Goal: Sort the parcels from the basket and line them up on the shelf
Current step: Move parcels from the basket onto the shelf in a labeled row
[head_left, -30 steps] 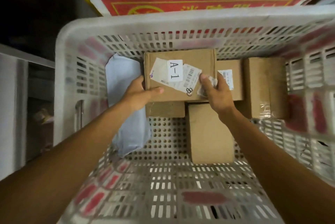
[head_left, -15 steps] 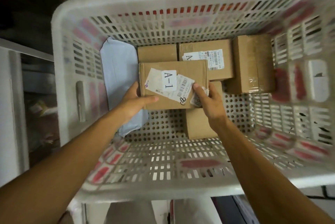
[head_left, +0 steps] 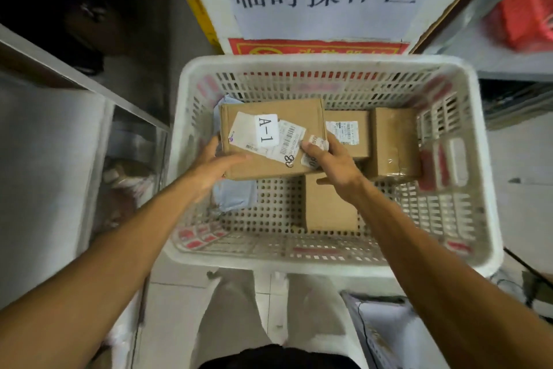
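Standing beside the metal shelf [head_left: 74, 78] at far left, a person holds a cardboard parcel marked "A-1" [head_left: 270, 141] over the white plastic basket [head_left: 299, 261], apparently raised clear of the rest on its way to that shelf. The left hand [head_left: 209, 168] clasps the near left corner, thumb on top and fingers round the side; below it a grey mailer bag [head_left: 236, 198] lies by the basket's left wall. The parcel is a flat brown carton, label side up, with overlapping shipping labels and a barcode. The right hand [head_left: 332, 165] grips the near right corner, thumb pinning a loose label. A plain carton [head_left: 329, 207], a labelled carton [head_left: 350, 135] and a taped carton [head_left: 395, 141] remain in the basket.
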Tool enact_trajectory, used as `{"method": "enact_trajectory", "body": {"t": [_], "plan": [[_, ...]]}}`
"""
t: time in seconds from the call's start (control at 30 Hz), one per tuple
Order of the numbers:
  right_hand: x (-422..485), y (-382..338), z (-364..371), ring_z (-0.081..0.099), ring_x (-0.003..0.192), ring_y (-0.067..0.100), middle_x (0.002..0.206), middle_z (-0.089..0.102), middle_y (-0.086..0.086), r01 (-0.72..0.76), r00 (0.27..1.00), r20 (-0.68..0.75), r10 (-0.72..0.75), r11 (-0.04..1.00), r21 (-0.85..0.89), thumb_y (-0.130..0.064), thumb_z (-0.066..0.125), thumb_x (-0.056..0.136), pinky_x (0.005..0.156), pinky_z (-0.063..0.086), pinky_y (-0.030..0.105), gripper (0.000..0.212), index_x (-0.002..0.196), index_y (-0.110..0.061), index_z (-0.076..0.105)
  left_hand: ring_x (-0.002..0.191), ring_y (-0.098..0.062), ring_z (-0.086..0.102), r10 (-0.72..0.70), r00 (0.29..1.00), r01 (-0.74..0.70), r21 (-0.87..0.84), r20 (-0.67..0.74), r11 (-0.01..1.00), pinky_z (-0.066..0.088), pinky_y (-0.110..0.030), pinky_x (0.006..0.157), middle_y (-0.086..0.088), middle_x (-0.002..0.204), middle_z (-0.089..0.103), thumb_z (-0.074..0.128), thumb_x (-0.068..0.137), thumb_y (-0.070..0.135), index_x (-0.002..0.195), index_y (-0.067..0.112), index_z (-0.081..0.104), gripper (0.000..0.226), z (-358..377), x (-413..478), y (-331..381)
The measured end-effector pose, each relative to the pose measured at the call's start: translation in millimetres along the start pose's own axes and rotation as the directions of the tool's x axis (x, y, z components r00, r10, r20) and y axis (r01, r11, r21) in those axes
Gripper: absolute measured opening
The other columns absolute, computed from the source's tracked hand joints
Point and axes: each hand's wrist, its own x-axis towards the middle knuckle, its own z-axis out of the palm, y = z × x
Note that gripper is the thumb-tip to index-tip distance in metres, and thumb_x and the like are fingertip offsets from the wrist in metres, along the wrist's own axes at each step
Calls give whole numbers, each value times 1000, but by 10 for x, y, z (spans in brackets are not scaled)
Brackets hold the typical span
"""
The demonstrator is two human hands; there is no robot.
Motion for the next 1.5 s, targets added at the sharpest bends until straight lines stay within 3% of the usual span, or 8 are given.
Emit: {"method": "enact_trajectory", "body": {"t": [0.4, 0.67, 0.9, 1.07, 1.13, 1.23, 1.37, 1.5], "plan": [[-700, -1444, 1196, 69, 99, 24, 117, 66, 5, 385, 901, 236, -365, 922, -43, -36, 72, 85, 85, 58, 46, 55, 128, -18, 43, 117, -26, 56, 246, 918, -321, -220, -311, 921, 50, -48, 95, 6, 122, 56, 68, 83, 13, 127, 40, 34, 61, -1316, -1664, 756], [-1357, -1789, 2222, 69, 101, 12, 119, 65, 2, 529, 780, 367, -507, 847, 49, -27, 73, 85, 80, 57, 25, 42, 116, -17, 46, 114, -20, 57, 453, 693, -589, -78, -561, 804, 58, -25, 69, -1, 132, 54, 76, 73, 12, 145, 38, 25, 92, -1871, -2932, 629], [-1935, -1769, 2976, 60, 116, 11, 130, 59, 0, 506, 686, 450, -571, 820, 268, -13, 72, 85, 95, 51, 27, 52, 127, -23, 43, 97, -14, 65, 440, 459, -682, 11, -772, 731, 59, -28, 74, -2, 106, 65, 76, 76, 15, 147, 35, 28, 88, -2176, -3656, 385], [-2367, -1788, 3412, 55, 120, 13, 136, 50, 3, 524, 745, 319, -586, 810, 264, -26, 81, 76, 102, 48, 33, 80, 139, -6, 35, 105, -24, 64, 345, 399, -749, -86, -849, 657, 56, -45, 84, -9, 109, 66, 78, 71, 12, 146, 34, 30, 92, -2249, -3895, 177], [-2544, -1765, 3505, 56, 117, 16, 120, 59, -2, 394, 772, 437, -463, 886, 243, -32, 73, 85, 104, 44, 38, 58, 132, -11, 45, 105, -24, 64, 325, 373, -778, -102, -869, 620, 58, -43, 80, -9, 111, 66, 79, 69, 15, 145, 35, 30, 93, -2261, -3969, 102], [-2777, -1654, 3664, 58, 119, 25, 119, 63, -3, 348, 704, 591, -393, 917, 195, -45, 62, 90, 98, 50, 45, 51, 134, -24, 47, 106, -25, 64, 292, 342, -802, -116, -893, 586, 59, -33, 73, -15, 116, 62, 78, 73, 15, 142, 33, 31, 86, -2262, -4033, 63], [-2966, -1491, 3943, 50, 129, 23, 143, 46, -4, 463, 523, 718, -460, 860, 214, -50, 74, 78, 100, 49, 48, 109, 148, -51, -9, 99, -16, 67, 293, 293, -791, -58, -910, 609, 57, -37, 84, -10, 114, 62, 74, 81, 19, 139, 32, 21, 80, -2233, -4107, 159], [-2977, -1535, 4046, 49, 130, 26, 146, 44, 3, 376, 443, 756, -482, 865, 331, -36, 76, 79, 90, 55, 45, 104, 147, -56, 1, 103, -20, 64, 322, 229, -759, 39, -919, 650, 56, -39, 85, -6, 113, 61, 75, 81, 19, 132, 27, 21, 75, -2243, -4287, 193]]}}
